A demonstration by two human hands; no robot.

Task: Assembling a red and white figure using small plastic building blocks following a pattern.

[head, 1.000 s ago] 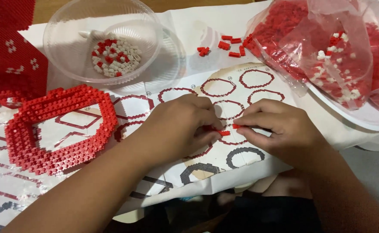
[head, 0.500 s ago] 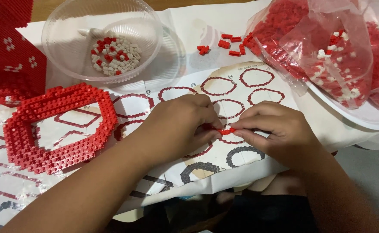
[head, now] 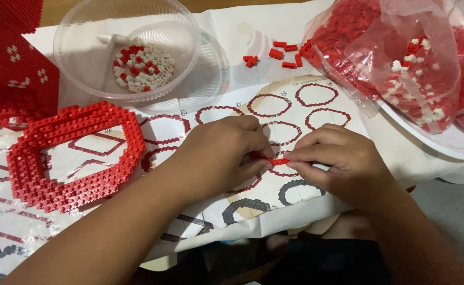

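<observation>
Red bricks (head: pixel 277 160), a short joined strip of tiny pieces, sit pinched between the fingertips of both hands just above the printed pattern sheet (head: pixel 316 95). The left hand (head: pixel 226 153) closes on one end and the right hand (head: pixel 337 161) on the other, thumbs and forefingers narrow, which looks like a way of pressing small pieces together without losing them. The strip is held low over the sheet's ring outlines, probably so its shape can be checked against them. To the left, on the same sheet, lies a thick red octagonal ring (head: pixel 73 158) of stacked bricks. A clear plastic bowl (head: pixel 73 47) with red and white pieces stands behind it, a few loose red pieces (head: pixel 284 53) lie further right, and a plastic bag (head: pixel 401 63) of red pieces rests on the table (head: pixel 232 21) within easy reach.
</observation>
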